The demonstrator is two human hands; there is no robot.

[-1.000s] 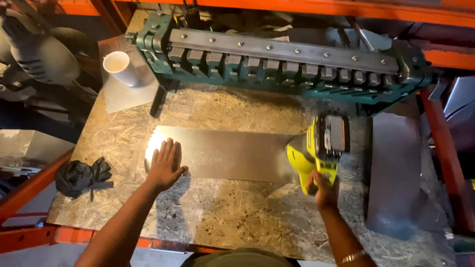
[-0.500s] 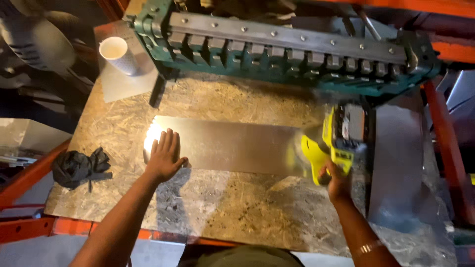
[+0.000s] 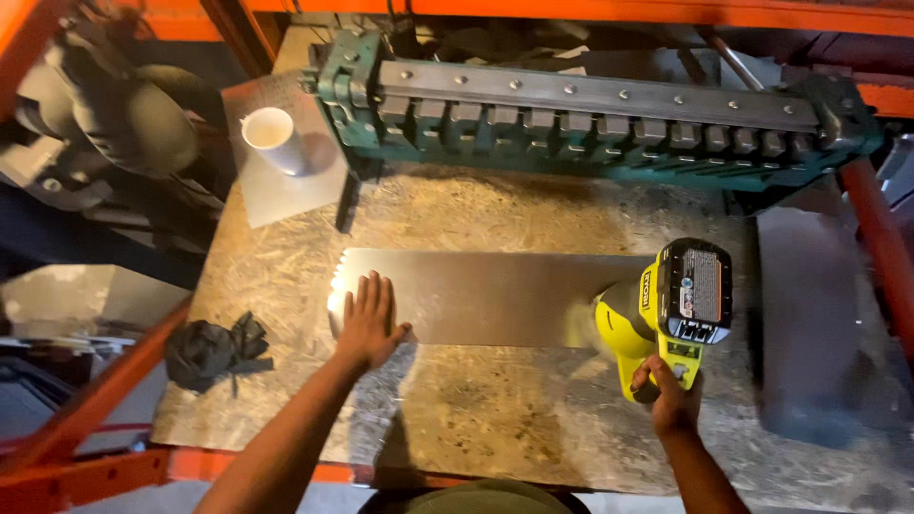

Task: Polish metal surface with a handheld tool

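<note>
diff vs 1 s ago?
The right hand with the yellow power tool has shifted slightly right along the metal sheet, grip unchanged. The left hand stays flat on the sheet's left end; cup and black gloves unmoved.

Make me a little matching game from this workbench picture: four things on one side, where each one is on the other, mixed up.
Things:
1. white cup
2. black cloth
3. yellow power tool
4. left hand

Places:
A. pressed flat on the left end of the metal sheet
B. at the right end of the sheet, gripped by the right hand
C. far left corner, beside the green machine
D. near left edge of the board

Pairs: 1-C, 2-D, 3-B, 4-A
</note>
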